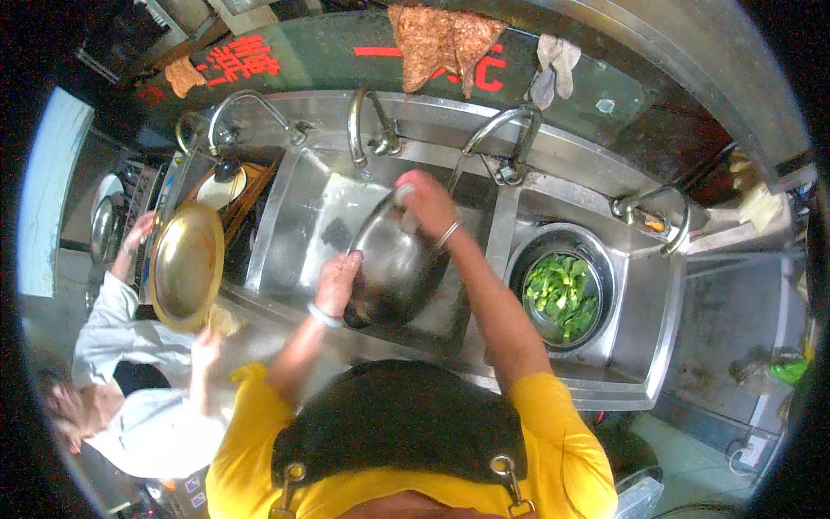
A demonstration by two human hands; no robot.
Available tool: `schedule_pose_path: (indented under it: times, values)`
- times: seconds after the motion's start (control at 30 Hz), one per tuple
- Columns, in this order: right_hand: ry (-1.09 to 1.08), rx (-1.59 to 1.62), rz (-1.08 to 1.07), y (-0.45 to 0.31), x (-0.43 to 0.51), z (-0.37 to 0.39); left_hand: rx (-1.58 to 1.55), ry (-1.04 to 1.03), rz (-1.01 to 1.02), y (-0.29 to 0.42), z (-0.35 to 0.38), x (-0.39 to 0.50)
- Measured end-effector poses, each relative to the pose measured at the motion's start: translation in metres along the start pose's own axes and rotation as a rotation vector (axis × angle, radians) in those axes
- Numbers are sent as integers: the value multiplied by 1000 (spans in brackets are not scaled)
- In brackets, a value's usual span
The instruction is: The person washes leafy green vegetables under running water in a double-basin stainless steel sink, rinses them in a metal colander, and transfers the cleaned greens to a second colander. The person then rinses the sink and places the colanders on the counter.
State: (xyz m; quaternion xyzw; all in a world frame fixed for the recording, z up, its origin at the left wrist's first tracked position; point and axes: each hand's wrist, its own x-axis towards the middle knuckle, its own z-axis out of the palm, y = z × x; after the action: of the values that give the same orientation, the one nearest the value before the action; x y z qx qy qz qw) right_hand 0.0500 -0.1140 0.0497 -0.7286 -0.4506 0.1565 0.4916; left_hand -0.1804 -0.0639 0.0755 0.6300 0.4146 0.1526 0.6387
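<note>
My left hand (340, 283) grips the near left rim of a large round metal bowl (402, 279), which is tilted inside the middle basin of a stainless steel sink (285, 259). At the bowl's upper rim is my right hand (421, 198), blurred, with its fingers closed on a small pink and whitish cloth or pad (406, 185). Behind the bowl, a thin stream appears to fall from a curved metal faucet (502, 123). Leafy green vegetables (564, 295) lie in a round metal pot (606, 285) in the right basin.
On the left, another person (139, 363) holds a large gold-coloured oval tray (188, 266) and a yellowish cloth (225, 321). More faucets (356, 130) line the sink's back edge. Brown cloths (447, 45) and grey gloves or rags (554, 61) hang above.
</note>
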Motion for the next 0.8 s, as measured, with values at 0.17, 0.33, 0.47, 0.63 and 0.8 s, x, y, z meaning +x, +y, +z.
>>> schedule_pose_path:
  times: [0.17,0.33,0.47,0.63,0.8]
  values:
    - [-19,842,537,131,-13,7,-308,68,44,15,-20,-8]
    - [130,861,1200,155,-109,63,-410,291,120,-10,-3,13]
    - [-56,139,715,104,-147,73,-311,445,44,-32,20,28]
    - [-155,-278,123,45,-129,-1,-65,308,177,-30,14,38]
    - [64,-278,64,80,-85,-109,-293,351,-65,-15,13,52]
